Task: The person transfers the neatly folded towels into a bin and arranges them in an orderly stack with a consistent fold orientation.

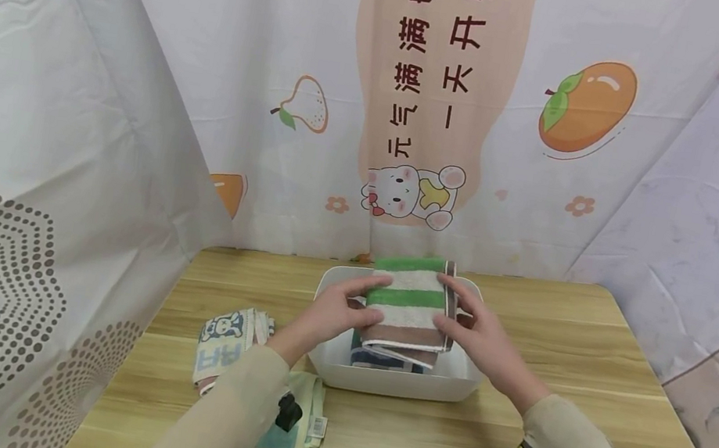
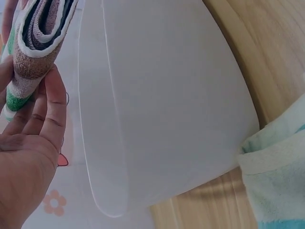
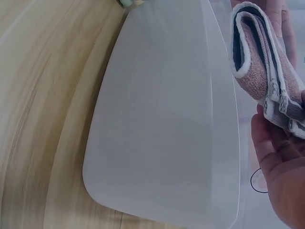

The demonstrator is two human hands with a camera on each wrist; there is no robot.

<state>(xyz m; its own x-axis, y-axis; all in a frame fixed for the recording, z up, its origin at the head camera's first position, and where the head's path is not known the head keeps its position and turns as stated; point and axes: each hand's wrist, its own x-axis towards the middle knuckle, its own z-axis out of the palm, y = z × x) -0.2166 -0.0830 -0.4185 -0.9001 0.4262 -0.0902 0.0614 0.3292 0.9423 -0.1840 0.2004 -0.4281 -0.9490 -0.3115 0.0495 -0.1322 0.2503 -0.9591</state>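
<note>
Both hands hold a folded striped towel over a white bin. Green, white and brown bands cross the towel. My left hand grips its left edge, thumb on top and fingers beneath. On the opposite edge, my right hand holds it the same way. The wrist views show the folded layers of the striped towel from the side, with dark lining inside the fold. A dark blue towel lies inside the bin, partly hidden below the held one.
Left of the bin lies a folded towel with a blue bear print. Closer to me, a pale green and teal towel sits partly under my left forearm. A printed curtain hangs behind the wooden table.
</note>
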